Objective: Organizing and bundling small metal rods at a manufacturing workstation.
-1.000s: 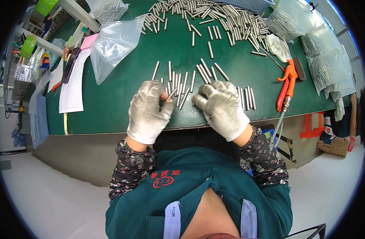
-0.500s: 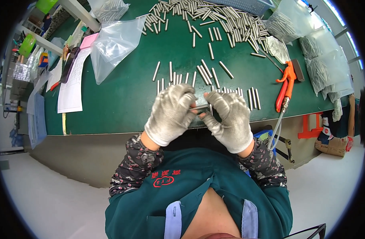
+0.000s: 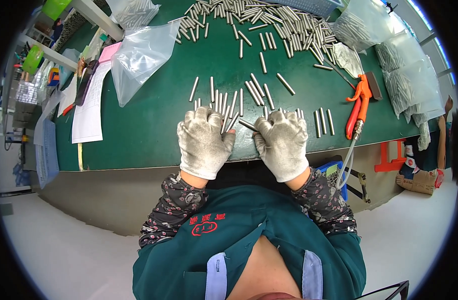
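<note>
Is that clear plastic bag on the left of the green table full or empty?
Empty, it seems: the clear plastic bag lies flat and crumpled on the green table, with no rods showing inside.

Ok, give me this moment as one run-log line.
left hand: on rods | right hand: on rods, one rod between hands | table: green | air gun: right, untouched

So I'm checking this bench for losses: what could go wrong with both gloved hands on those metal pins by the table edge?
The left hand and right hand work the metal pins close to the green table's near edge, so a round pin could roll off. The loose row of pins beside the right hand could be knocked askew. The air gun hose hanging off the edge might snag.
</note>
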Demonstrator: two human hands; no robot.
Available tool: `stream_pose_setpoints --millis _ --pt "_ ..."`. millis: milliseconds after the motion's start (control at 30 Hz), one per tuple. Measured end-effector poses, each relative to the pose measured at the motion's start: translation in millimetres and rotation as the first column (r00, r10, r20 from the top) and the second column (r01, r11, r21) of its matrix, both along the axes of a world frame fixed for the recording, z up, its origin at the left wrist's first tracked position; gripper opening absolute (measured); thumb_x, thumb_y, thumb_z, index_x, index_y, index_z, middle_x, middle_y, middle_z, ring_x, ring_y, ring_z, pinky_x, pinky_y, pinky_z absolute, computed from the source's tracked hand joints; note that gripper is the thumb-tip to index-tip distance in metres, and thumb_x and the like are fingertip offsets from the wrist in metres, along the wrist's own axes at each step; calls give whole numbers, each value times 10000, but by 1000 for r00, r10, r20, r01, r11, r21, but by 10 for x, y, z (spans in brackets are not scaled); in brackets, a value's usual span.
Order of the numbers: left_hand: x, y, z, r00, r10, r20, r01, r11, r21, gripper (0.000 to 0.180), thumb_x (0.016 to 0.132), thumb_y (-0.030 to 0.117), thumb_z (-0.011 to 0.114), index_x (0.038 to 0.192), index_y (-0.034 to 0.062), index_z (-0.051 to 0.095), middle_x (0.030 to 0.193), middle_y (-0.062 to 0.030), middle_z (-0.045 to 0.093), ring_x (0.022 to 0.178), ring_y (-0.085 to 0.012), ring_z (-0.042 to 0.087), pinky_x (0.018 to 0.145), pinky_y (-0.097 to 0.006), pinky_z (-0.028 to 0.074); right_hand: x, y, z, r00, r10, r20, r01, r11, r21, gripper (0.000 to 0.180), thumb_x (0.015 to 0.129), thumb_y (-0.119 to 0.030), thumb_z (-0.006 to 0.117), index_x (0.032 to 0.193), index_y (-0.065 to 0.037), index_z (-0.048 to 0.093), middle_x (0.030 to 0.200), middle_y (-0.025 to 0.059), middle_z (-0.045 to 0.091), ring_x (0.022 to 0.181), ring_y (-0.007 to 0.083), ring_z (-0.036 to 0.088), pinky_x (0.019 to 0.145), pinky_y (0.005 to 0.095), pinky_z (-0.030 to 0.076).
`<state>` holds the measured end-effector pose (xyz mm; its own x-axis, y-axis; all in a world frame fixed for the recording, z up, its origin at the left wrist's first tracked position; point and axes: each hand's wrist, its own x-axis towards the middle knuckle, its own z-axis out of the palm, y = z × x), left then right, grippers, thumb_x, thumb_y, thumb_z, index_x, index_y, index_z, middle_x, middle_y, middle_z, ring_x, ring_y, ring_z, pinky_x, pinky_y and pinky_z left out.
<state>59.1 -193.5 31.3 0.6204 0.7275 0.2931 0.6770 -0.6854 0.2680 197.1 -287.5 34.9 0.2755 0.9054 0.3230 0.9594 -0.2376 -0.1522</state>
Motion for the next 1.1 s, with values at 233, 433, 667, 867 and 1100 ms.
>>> stream_pose_setpoints --millis 233,433,667,867,1100 --pt "62 -22 80 996 0 -90 -3 1000 -28 206 633 232 723 669 65 608 888 -78 561 908 -276 532 781 -406 419 227 121 241 959 267 92 -263 964 -50 68 699 -154 600 740 -157 655 830 22 580 873 202 568 733 358 409" --pt "91 -146 84 994 -72 -80 66 994 -82 219 646 247 730 682 63 619 906 -67 570 915 -267 539 786 -405 415 351 193 158 875 484 20 -474 863 -176 195 694 -90 599 859 -157 678 916 39 615 893 254 571 765 378 433" --pt "67 -159 4 985 -172 26 173 983 -68 233 683 195 729 875 104 634 929 -58 575 888 -273 551 779 -408 414 468 408 243 923 383 37 -375 917 -140 265 739 -94 573 974 -174 667 921 34 627 894 232 576 771 367 432" --pt "24 -22 -75 936 -352 35 349 935 66 214 683 76 685 886 129 646 886 -33 594 820 -246 577 725 -394 442 520 729 80 678 641 359 -592 766 -250 100 781 -170 548 784 -139 644 768 1 607 850 173 608 691 315 439" --pt "-59 72 -16 866 -497 -57 500 862 87 136 743 145 597 865 170 652 853 -12 601 798 -207 591 703 -362 439 563 777 96 388 752 533 -684 623 -381 136 769 -199 567 757 -76 622 706 22 583 751 187 591 646 320 430"
